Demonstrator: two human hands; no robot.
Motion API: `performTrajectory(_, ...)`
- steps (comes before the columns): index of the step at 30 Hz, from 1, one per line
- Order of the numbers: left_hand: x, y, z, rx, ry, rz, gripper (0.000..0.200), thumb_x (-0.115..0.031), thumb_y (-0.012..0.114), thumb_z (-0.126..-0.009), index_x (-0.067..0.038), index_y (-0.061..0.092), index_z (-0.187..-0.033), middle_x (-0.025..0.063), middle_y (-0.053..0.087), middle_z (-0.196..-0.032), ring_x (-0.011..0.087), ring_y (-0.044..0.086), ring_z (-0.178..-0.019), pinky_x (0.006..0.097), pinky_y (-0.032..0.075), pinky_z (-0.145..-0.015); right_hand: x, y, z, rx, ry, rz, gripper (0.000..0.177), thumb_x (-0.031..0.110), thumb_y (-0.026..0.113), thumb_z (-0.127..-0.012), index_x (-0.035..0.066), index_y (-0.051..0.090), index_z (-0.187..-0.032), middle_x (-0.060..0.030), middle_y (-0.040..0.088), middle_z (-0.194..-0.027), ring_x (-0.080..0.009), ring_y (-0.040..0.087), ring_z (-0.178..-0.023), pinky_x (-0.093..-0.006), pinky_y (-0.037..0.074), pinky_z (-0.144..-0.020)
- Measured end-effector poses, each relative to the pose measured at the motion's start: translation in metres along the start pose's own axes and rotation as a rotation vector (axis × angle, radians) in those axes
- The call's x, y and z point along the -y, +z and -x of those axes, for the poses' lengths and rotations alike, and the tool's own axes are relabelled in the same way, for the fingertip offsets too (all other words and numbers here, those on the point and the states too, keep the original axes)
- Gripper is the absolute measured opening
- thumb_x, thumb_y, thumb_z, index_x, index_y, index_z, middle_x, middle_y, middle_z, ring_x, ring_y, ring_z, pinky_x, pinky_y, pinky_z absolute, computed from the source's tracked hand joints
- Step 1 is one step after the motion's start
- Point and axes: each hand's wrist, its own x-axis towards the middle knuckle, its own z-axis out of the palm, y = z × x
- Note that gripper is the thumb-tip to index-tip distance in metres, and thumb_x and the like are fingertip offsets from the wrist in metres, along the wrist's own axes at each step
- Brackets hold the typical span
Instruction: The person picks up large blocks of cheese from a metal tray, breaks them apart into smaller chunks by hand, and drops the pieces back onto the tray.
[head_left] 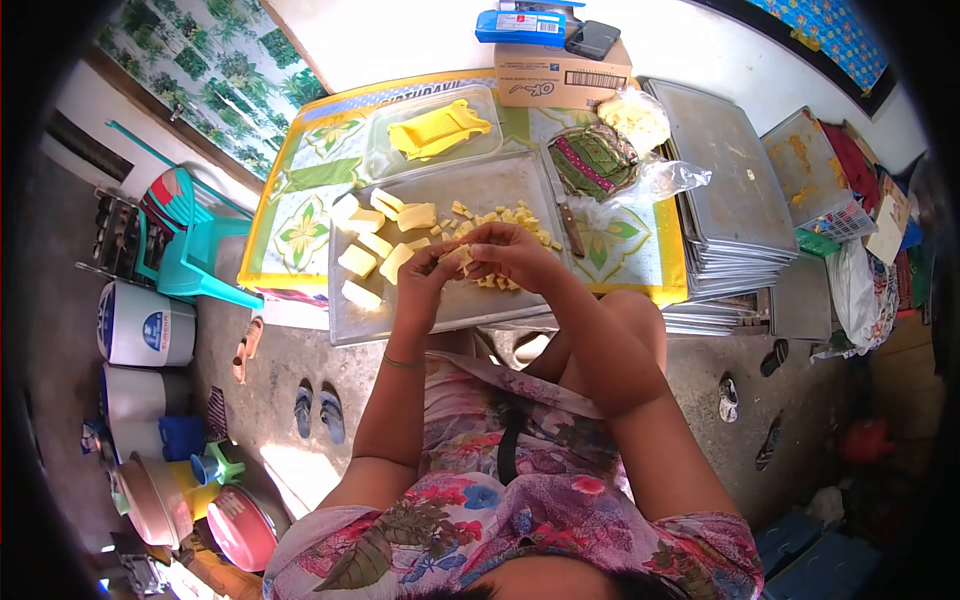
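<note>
Bringing both hands together over the metal tray point(440, 310), you pinch a small yellow piece point(460, 256) between the fingertips of your left hand point(424, 275) and right hand point(515, 258). Yellow blocks point(357, 262) lie to the left on the tray, small cubes point(520, 222) to the right, and a knife point(571, 229) rests at its right edge.

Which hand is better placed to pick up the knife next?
Right, probably: the brown-handled knife lies on that side, nearer the right hand; the left hand is farther off, towards the larger yellow blocks.
</note>
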Motion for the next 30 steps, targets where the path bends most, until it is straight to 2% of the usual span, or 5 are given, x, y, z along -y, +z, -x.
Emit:
performTrajectory(4, -0.001, -0.002, 0.000, 0.015, -0.020, 0.031, 0.023, -0.008, 0.061, -0.086, 0.003, 0.062, -0.106, 0.0069, 0.065, -0.091, 0.0103, 0.059, -0.075, 0.0231, 0.049, -0.068, 0.004, 0.003, 0.000, -0.033, 0.063, -0.070, 0.025, 0.013, 0.062, -0.087, -0.001, 0.057, -0.106, -0.0088, 0.063, -0.091, -0.0159, 0.064, -0.079, -0.0299, 0.056, -0.072)
performTrajectory(10, 0.006, -0.003, -0.001, 0.034, -0.030, -0.059, 0.024, -0.009, 0.061, -0.086, 0.002, 0.062, -0.108, 0.0063, 0.064, -0.092, 0.0104, 0.059, -0.075, 0.0235, 0.049, -0.068, -0.003, 0.001, -0.002, -0.083, -0.006, 0.168, 0.022, 0.018, 0.059, -0.089, 0.000, 0.054, -0.099, -0.0094, 0.060, -0.089, -0.0183, 0.064, -0.073, -0.0305, 0.057, -0.068)
performTrajectory(19, -0.005, 0.002, 0.001, 0.037, -0.107, 0.185, 0.026, -0.011, 0.055, -0.090, 0.002, 0.059, -0.113, 0.0078, 0.062, -0.100, 0.0120, 0.059, -0.083, 0.0253, 0.050, -0.072, 0.008, 0.009, 0.001, -0.122, 0.027, -0.140, 0.020, 0.018, 0.058, -0.089, 0.001, 0.054, -0.099, -0.0099, 0.060, -0.090, -0.0179, 0.064, -0.073, -0.0292, 0.057, -0.066)
performTrajectory(25, -0.001, 0.000, 0.003, 0.071, -0.030, 0.001, 0.029, -0.008, 0.058, -0.088, 0.002, 0.057, -0.115, 0.0078, 0.062, -0.102, 0.0135, 0.059, -0.085, 0.0262, 0.051, -0.074, -0.008, 0.000, -0.005, -0.058, -0.051, 0.192, 0.022, 0.016, 0.065, -0.085, 0.002, 0.055, -0.098, -0.0070, 0.059, -0.088, -0.0141, 0.063, -0.071, -0.0268, 0.056, -0.064)
performTrajectory(30, 0.009, -0.004, 0.000, 0.048, -0.029, 0.095, 0.025, -0.006, 0.058, -0.087, 0.002, 0.057, -0.111, 0.0086, 0.062, -0.101, 0.0151, 0.060, -0.087, 0.0270, 0.051, -0.075, -0.007, -0.001, -0.003, -0.054, 0.008, 0.088, 0.024, 0.016, 0.068, -0.083, 0.003, 0.055, -0.099, -0.0066, 0.059, -0.087, -0.0133, 0.062, -0.071, -0.0263, 0.055, -0.064)
